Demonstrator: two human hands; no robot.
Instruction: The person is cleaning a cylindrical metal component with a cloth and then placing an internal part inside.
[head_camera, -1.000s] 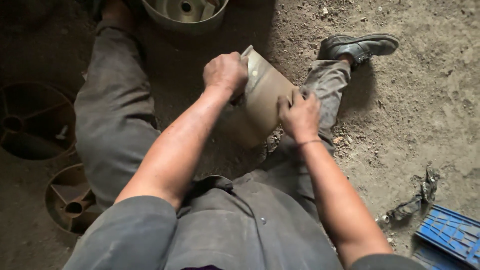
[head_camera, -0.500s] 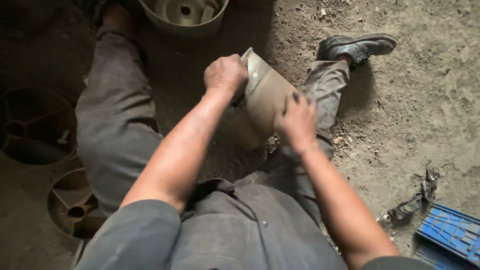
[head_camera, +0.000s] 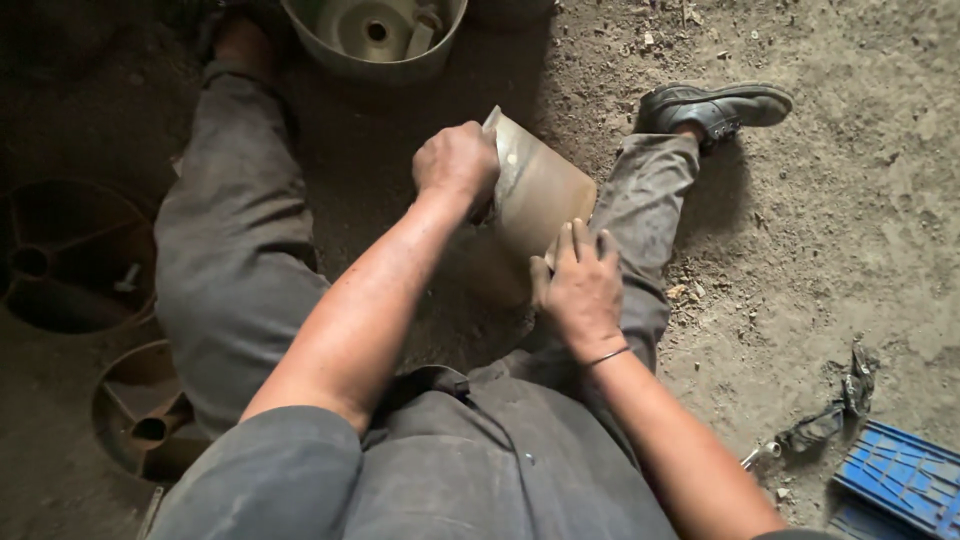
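My left hand (head_camera: 455, 160) is closed over the top edge of the curved, dull tan sheet-metal piece (head_camera: 535, 190) to keep it upright between my legs on the dirt floor (head_camera: 820, 230), while my right hand (head_camera: 578, 290) presses flat, fingers spread, on its lower edge.

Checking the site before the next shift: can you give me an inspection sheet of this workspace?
Surface: bare dirt floor, gritty, with small stones.
Job's things: curved sheet-metal piece, held upright between the person's legs.
Clutter: round metal housing ahead; two rusty spoked wheels at the left; blue plastic crate and a dark strap-like scrap at the right.
Grips: left hand clasps the piece's top edge; right hand lies flat on its lower part.
Cables: nothing seen.
Surroundings: grey work clothes, black shoe.
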